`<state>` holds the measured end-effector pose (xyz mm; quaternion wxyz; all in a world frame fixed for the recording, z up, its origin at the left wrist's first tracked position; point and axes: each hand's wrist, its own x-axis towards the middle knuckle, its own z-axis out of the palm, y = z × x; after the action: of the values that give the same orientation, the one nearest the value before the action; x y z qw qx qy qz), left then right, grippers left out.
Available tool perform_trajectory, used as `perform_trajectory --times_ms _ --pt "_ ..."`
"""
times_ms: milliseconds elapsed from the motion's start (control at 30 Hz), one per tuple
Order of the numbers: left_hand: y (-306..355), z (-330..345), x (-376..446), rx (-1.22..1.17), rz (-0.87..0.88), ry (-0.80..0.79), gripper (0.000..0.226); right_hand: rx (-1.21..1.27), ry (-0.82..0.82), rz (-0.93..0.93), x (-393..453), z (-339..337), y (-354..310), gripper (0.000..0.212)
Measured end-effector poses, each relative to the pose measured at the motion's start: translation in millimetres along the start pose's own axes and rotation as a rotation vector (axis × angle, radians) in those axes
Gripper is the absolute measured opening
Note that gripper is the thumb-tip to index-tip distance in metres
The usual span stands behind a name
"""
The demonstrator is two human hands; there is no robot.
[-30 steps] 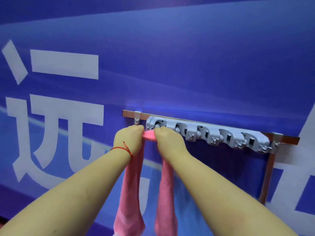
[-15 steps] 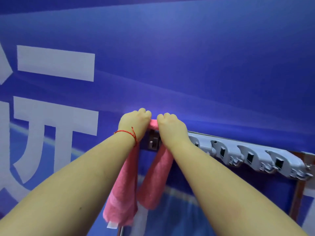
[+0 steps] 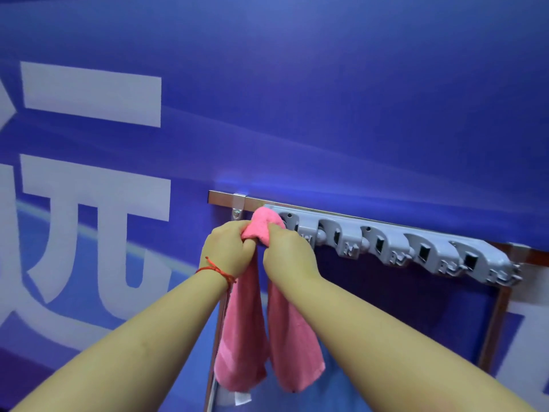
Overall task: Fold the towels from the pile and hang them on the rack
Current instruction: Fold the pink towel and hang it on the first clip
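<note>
A pink towel hangs in two long halves from a bunched fold at the left end of a grey plastic rack with several clip slots. My left hand, with a red string at the wrist, grips the left side of the fold. My right hand grips the right side, close against the rack's first slot. The fold's top bulges above both fists. A white label shows at the towel's lower edge.
The rack sits on a metal rail held by a small bracket, fixed to a blue wall with large white characters. A brown frame post runs down at the right end. The other rack slots hold nothing.
Both hands dropped from above the rack's left end to just in front of it, and the towel's fold now shows bunched between them. The two hanging halves swing closer together.
</note>
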<state>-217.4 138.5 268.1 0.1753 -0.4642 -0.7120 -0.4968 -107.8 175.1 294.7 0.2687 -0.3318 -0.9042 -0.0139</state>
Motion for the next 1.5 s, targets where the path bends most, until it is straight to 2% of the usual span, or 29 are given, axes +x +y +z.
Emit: perform_trajectory --times_ms 133,267,400,500,567,667,767,833,900,1067,1167,1267,1400,1500 --pt "-1.6 -2.1 -9.3 -0.039 0.007 -0.063 0.046 0.11 0.023 0.051 -1.2 10.0 2.0 0.037" --pt "6.6 5.4 -24.2 -0.182 -0.14 -0.055 0.04 0.189 0.027 0.126 -10.2 25.7 0.5 0.042" --pt "13.0 16.4 -35.1 -0.295 -0.326 -0.038 0.03 0.258 -0.041 0.235 -22.8 34.7 -2.2 0.025" --pt "7.8 18.3 -46.7 -0.272 -0.373 -0.082 0.015 0.279 -0.077 0.268 -34.2 36.2 -3.1 0.022" --pt "6.3 11.3 -50.6 -0.337 -0.355 -0.053 0.013 0.342 -0.034 0.261 -39.8 33.5 -3.7 0.03" --pt "14.9 -10.2 -40.3 -0.424 -0.215 0.039 0.039 0.463 0.126 0.211 -36.1 20.1 -3.0 0.056" --pt "31.4 -27.7 -20.2 -0.343 -0.044 -0.111 0.057 0.528 0.146 0.128 -24.9 3.5 -4.6 0.055" --pt "38.7 -31.6 -10.0 -0.232 -0.033 -0.26 0.049 0.513 0.086 0.073 -20.4 -0.1 -7.7 0.047" --pt "38.2 -28.8 -6.3 -0.204 -0.102 -0.293 0.038 0.482 0.025 0.046 -19.7 1.9 -10.1 0.046" --pt "25.0 -16.0 -12.0 -0.519 -0.294 -0.259 0.029 0.56 -0.029 0.1 -26.2 12.7 -6.0 0.053" --pt "16.5 -9.7 -20.2 -0.579 -0.423 -0.245 0.03 0.568 -0.073 0.137 -32.8 17.0 -2.3 0.057" --pt "7.7 -1.3 -39.9 -0.568 -0.498 -0.21 0.043 0.562 -0.097 0.133 -42.2 21.0 0.2 0.05" --pt "2.6 8.7 -72.8 -0.449 -0.568 -0.176 0.051 0.509 -0.176 0.173 -61.0 25.9 5.0 0.072" --pt "4.6 13.3 -99.9 -0.394 -0.59 -0.205 0.047 0.506 -0.225 0.231 -83.5 28.5 12.2 0.077"
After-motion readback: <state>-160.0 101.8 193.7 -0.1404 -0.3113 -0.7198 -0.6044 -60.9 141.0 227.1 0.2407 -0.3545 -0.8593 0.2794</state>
